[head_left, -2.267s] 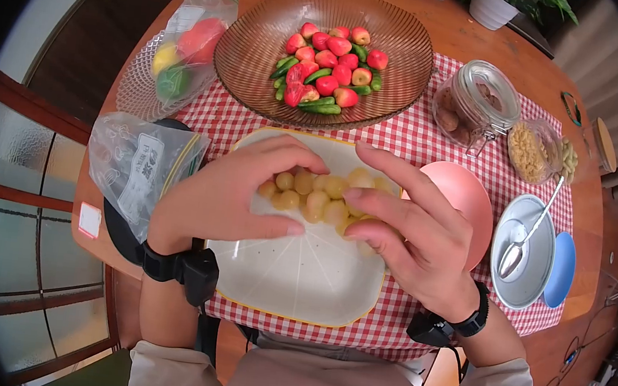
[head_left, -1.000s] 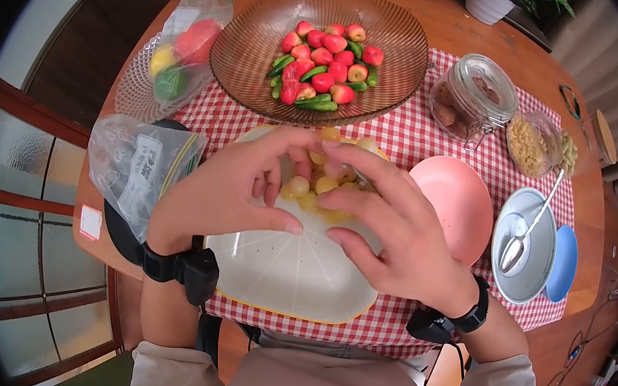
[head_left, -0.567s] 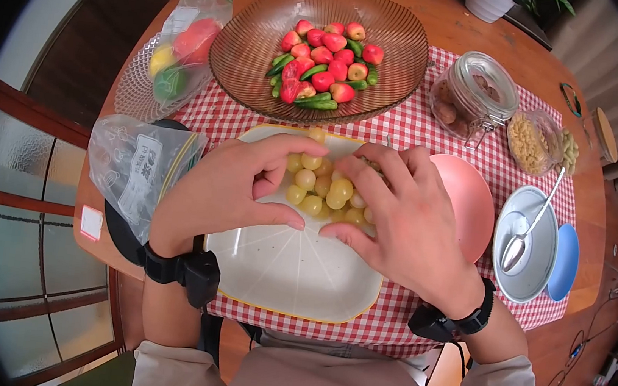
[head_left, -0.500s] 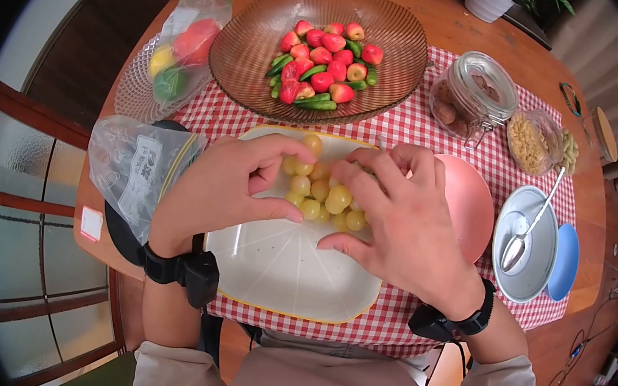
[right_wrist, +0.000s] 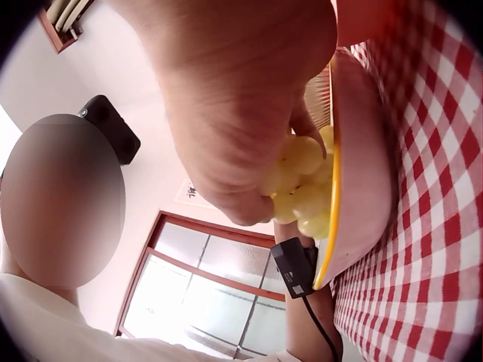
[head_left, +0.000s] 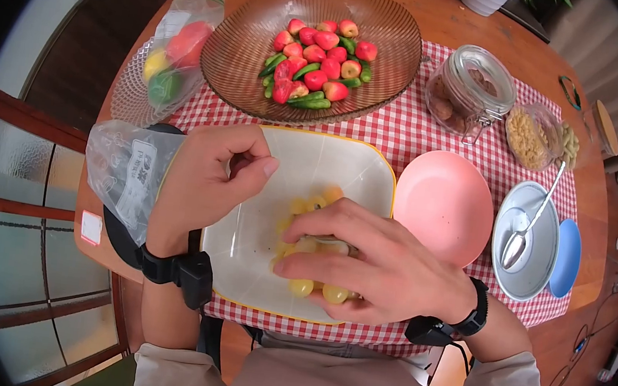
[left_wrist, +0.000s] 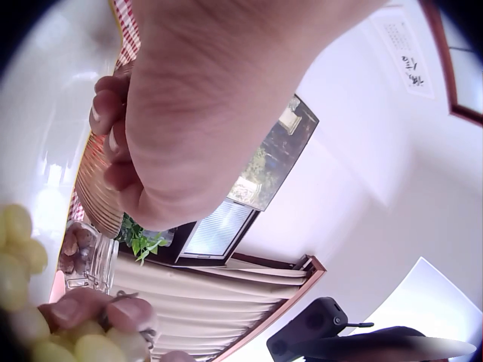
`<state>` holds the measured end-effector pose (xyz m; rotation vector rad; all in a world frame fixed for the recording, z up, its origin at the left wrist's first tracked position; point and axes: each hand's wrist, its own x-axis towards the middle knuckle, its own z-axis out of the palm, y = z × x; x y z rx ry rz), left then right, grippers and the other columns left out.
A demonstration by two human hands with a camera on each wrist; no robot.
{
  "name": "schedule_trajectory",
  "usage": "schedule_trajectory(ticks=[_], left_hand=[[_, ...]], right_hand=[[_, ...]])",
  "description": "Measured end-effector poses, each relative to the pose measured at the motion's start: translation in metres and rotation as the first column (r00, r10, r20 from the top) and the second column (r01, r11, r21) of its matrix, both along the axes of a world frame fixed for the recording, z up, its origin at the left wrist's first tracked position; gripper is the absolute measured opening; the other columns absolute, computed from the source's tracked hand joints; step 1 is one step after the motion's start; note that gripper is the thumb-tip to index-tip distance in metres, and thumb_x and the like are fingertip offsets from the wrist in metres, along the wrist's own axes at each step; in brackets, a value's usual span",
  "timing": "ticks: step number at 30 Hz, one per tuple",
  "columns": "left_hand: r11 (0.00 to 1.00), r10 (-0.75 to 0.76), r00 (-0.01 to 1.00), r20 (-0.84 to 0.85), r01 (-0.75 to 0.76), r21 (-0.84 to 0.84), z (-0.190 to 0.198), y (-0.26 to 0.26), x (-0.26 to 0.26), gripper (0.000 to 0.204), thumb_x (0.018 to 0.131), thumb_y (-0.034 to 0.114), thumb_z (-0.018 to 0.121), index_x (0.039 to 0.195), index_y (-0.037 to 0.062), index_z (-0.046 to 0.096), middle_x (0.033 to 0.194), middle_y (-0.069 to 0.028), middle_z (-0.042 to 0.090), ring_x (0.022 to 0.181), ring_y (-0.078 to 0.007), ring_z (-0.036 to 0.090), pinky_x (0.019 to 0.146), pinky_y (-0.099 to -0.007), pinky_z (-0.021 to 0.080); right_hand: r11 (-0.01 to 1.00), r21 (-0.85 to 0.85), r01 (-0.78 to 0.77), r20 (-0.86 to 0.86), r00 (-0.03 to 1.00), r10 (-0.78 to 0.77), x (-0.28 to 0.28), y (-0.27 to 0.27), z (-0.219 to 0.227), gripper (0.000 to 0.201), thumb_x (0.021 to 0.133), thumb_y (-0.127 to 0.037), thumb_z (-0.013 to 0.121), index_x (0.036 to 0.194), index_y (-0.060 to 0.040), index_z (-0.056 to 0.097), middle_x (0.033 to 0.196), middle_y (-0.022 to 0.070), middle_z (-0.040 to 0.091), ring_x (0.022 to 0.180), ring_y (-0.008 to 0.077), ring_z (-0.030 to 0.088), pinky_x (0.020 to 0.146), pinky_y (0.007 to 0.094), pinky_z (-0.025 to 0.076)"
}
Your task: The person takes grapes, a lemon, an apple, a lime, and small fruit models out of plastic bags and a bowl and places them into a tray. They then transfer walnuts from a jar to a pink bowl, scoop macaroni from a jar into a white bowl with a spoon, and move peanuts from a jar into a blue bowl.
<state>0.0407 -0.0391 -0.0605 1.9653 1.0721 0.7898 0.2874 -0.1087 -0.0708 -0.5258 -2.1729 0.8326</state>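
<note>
A bunch of pale yellow-green grapes [head_left: 300, 288] is in the lower right part of a white, yellow-rimmed dish [head_left: 239, 273]. My right hand [head_left: 377, 265] grips the bunch from above, fingers and thumb around the fruit and partly covering it. In the left wrist view, a dark stem [left_wrist: 130, 299] shows by the right fingertips. Over the dish's upper left corner is my left hand [head_left: 208, 174], its fingers curled in and its thumb lying across toward them. Nothing shows between its fingers. The right wrist view has grapes [right_wrist: 302, 192] close to the yellow rim.
A ribbed brown bowl [head_left: 226, 46] of red fruit and small green cucumbers stands behind the dish. To the right are a pink plate [head_left: 444, 208], a grey bowl [head_left: 513, 273] with a spoon [head_left: 517, 243] and a lidded jar [head_left: 469, 89]. Plastic bags [head_left: 129, 169] lie left.
My right hand has brought the grapes toward the front of the dish. My left hand has moved up and left, away from the bunch, and its fingers have curled in.
</note>
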Motion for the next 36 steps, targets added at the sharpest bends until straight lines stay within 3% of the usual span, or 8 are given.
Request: schedule_trajectory(ticks=[4,6,9,16,18,25,28,36], left_hand=[[0.991,-0.042,0.999,0.030,0.045,-0.129,0.001,0.000,-0.005,0.009,0.091,0.009,0.067,0.091,0.0000,0.066,0.066,0.0007,0.050,0.063,-0.0067,0.045,0.058,-0.0248,0.037],[0.960,-0.084,0.968,0.238,0.143,-0.240,0.009,-0.001,0.002,0.029,0.088,0.010,0.068,0.116,0.0017,0.068,0.081,-0.0020,0.055,0.076,-0.0094,0.050,0.067,-0.0248,0.041],[0.943,-0.330,0.942,0.058,0.332,-0.026,0.003,0.009,-0.003,0.059,0.085,0.019,0.072,0.139,0.0004,0.057,0.105,-0.0079,0.060,0.090,-0.0144,0.055,0.076,-0.0253,0.042],[0.890,-0.449,0.885,-0.119,0.455,0.021,-0.004,0.003,0.010,0.084,0.071,0.017,0.084,0.146,0.0034,0.048,0.132,-0.0131,0.058,0.120,-0.0269,0.059,0.100,-0.0348,0.048],[0.926,-0.359,0.930,-0.081,0.343,-0.160,-0.002,-0.003,0.013,0.083,0.068,0.012,0.083,0.144,0.0049,0.049,0.133,-0.0134,0.058,0.126,-0.0280,0.058,0.107,-0.0377,0.046],[0.918,-0.313,0.947,-0.072,0.282,-0.280,0.010,-0.005,0.010,0.072,0.070,0.008,0.074,0.138,0.0039,0.051,0.123,-0.0099,0.060,0.114,-0.0190,0.060,0.101,-0.0319,0.047],[0.916,-0.261,0.965,-0.009,0.245,-0.317,0.010,-0.005,0.007,0.070,0.069,0.008,0.071,0.136,0.0035,0.052,0.115,-0.0072,0.061,0.105,-0.0142,0.060,0.095,-0.0299,0.049],[0.902,-0.309,0.950,-0.051,0.276,-0.332,0.000,0.003,-0.003,0.035,0.080,0.024,0.084,0.098,0.0012,0.066,0.074,-0.0059,0.062,0.069,-0.0157,0.059,0.066,-0.0313,0.049]], right_hand=[[0.991,-0.129,0.034,-0.044,0.998,-0.040,0.005,0.001,0.001,0.042,0.078,-0.011,0.081,0.119,-0.0112,0.069,0.132,0.0125,0.057,0.112,0.0336,0.062,0.090,0.0421,0.056],[0.966,0.002,0.260,0.008,0.966,-0.260,0.005,0.008,-0.005,0.046,0.079,-0.018,0.083,0.122,-0.0093,0.067,0.138,0.0155,0.053,0.122,0.0387,0.058,0.099,0.0466,0.052],[0.917,0.195,0.347,0.233,0.892,-0.387,0.005,0.013,0.001,0.053,0.079,-0.021,0.082,0.128,-0.0100,0.064,0.142,0.0169,0.050,0.127,0.0410,0.053,0.104,0.0493,0.048],[0.922,0.142,0.360,0.397,0.832,-0.387,0.005,0.008,-0.001,0.076,0.070,-0.012,0.085,0.140,-0.0132,0.054,0.136,0.0156,0.055,0.120,0.0380,0.059,0.098,0.0466,0.052],[0.922,0.114,0.369,0.345,0.856,-0.386,0.004,0.009,-0.001,0.074,0.072,-0.012,0.083,0.139,-0.0121,0.054,0.128,0.0149,0.057,0.115,0.0365,0.061,0.095,0.0451,0.053],[0.894,-0.127,0.431,0.005,0.901,-0.433,0.003,0.008,-0.002,0.059,0.082,-0.024,0.083,0.132,-0.0078,0.055,0.113,0.0142,0.068,0.092,0.0307,0.072,0.072,0.0399,0.059],[0.878,-0.209,0.431,0.087,0.902,-0.423,0.009,0.007,0.000,0.058,0.084,-0.034,0.084,0.128,-0.0070,0.056,0.112,0.0145,0.071,0.084,0.0308,0.074,0.068,0.0392,0.059],[0.882,0.082,0.465,0.166,0.866,-0.472,0.008,0.008,-0.008,0.051,0.082,-0.040,0.081,0.113,-0.0056,0.061,0.104,0.0113,0.070,0.078,0.0301,0.071,0.064,0.0387,0.056]])
